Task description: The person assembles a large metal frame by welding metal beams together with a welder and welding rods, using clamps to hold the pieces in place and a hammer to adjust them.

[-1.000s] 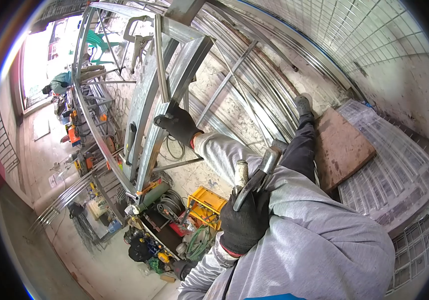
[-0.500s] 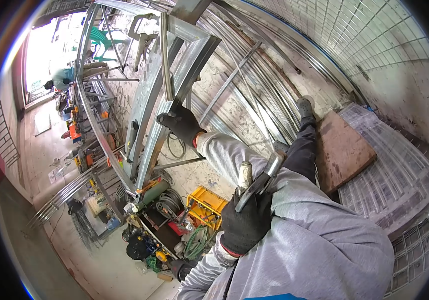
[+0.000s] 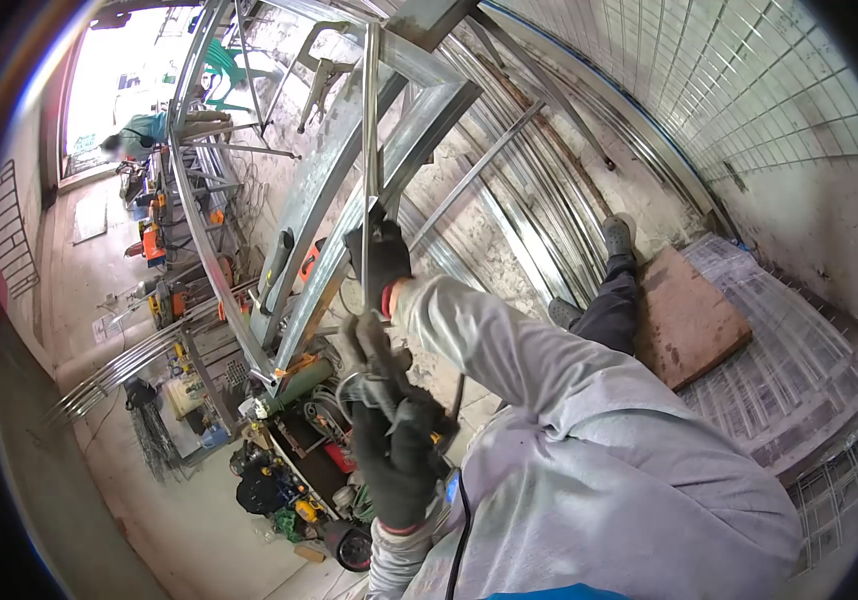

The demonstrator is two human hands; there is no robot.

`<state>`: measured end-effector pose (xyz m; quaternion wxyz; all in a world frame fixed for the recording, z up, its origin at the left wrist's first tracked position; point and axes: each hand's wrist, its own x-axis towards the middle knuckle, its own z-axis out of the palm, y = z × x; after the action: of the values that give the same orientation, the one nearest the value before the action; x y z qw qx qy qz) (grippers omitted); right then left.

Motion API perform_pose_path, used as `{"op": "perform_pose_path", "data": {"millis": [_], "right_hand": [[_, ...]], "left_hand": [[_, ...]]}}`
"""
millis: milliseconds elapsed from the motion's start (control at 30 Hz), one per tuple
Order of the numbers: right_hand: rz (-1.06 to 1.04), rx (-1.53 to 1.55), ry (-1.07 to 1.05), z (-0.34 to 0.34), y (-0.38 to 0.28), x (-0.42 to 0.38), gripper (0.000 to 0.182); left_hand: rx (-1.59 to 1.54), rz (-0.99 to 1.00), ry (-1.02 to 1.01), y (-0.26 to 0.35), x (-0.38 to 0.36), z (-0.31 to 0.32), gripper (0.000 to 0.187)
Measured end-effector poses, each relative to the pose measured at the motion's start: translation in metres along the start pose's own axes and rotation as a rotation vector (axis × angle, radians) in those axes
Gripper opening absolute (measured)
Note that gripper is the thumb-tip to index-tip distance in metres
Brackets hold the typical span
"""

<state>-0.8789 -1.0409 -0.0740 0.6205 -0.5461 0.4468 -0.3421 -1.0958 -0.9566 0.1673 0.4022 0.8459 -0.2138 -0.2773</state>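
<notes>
My right hand (image 3: 382, 262), in a black glove with a red cuff, is closed around the steel tubing where a thin square tube (image 3: 371, 130) lies across a wider steel frame (image 3: 419, 125). Just below it, my gloved left hand (image 3: 399, 450) is closed on a grey metal locking clamp (image 3: 369, 392), blurred by motion. The tool's upper end points toward the tubing by my right hand. Another locking clamp (image 3: 321, 85) grips the frame higher up. On the frame's lower side a dark-handled tool (image 3: 277, 265) hangs.
Long metal tubes (image 3: 539, 200) lie across the floor beside my feet. A brown board (image 3: 689, 315) rests on plastic-wrapped mesh (image 3: 779, 350) at right. Lower left are hoses, tools and a toolbox area (image 3: 299, 455). A person (image 3: 149, 132) bends over near the bright doorway.
My left hand has swung up and left with the clamp, from near my chest to just below my right hand. My right hand stays on the tubing; the view has shifted slightly.
</notes>
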Motion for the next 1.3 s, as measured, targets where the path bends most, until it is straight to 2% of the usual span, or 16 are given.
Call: {"op": "perform_pose_path", "data": {"millis": [33,133,233,300,367,433,567,633,667,700,733,767,833,867,967,1300], "right_hand": [[0.432,0.461,-0.048,0.003,-0.010,-0.023,0.044],[0.085,0.260,0.122,-0.039,-0.062,-0.057,0.043],[-0.649,-0.612,-0.084,0.022,-0.009,-0.066,0.039],[-1.135,-1.185,-0.227,0.046,0.009,-0.068,0.037],[-0.681,-0.285,-0.713,0.021,-0.014,-0.044,0.031],[-0.647,-1.007,-1.116,-0.053,-0.057,-0.033,0.035],[-0.454,-0.247,-0.895,-0.160,-0.042,-0.020,0.056],[-0.410,-0.237,-0.774,-0.187,0.056,-0.012,0.060],[0.025,-0.252,-0.842,-0.228,0.054,-0.005,0.060],[-0.183,-0.422,-0.668,-0.254,0.115,0.002,0.065],[0.243,-0.274,-0.563,-0.294,0.105,-0.003,0.063],[-0.029,-0.514,-0.573,-0.333,0.177,0.006,0.046],[0.442,-0.485,-0.421,-0.382,0.125,0.013,0.026],[0.111,-0.522,-0.483,-0.418,0.174,0.020,0.025],[0.424,-0.389,-0.314,-0.432,0.110,0.030,0.037],[-0.118,-0.183,-0.496,-0.370,0.014,0.107,0.034]], "left_hand": [[0.038,0.031,0.051,-0.011,-0.002,-0.012,0.037],[0.080,0.030,0.096,-0.013,-0.005,-0.025,0.034],[0.535,0.278,-0.047,-0.014,-0.005,-0.029,0.032],[-0.301,-0.168,-0.012,-0.007,-0.009,-0.018,0.029],[-0.131,-0.089,-0.069,-0.020,-0.010,-0.020,0.026],[-0.139,0.035,-0.012,-0.010,-0.009,-0.016,0.026],[-0.093,0.136,0.249,-0.006,0.013,-0.035,0.041],[-0.117,0.215,0.333,-0.034,0.023,-0.059,0.041],[0.098,0.283,0.395,-0.043,0.023,-0.064,0.041],[-0.102,0.107,0.467,-0.022,0.022,-0.057,0.041],[-0.145,0.086,0.425,-0.029,0.025,-0.063,0.041],[-0.186,0.074,0.395,-0.036,0.027,-0.072,0.041],[-0.188,0.080,0.509,-0.063,0.028,-0.076,0.039],[-0.258,0.029,0.451,-0.050,0.028,-0.072,0.042],[-0.261,0.047,0.353,-0.018,0.033,-0.039,0.056],[-0.414,-0.012,0.620,0.020,0.054,-0.059,0.024]]}}
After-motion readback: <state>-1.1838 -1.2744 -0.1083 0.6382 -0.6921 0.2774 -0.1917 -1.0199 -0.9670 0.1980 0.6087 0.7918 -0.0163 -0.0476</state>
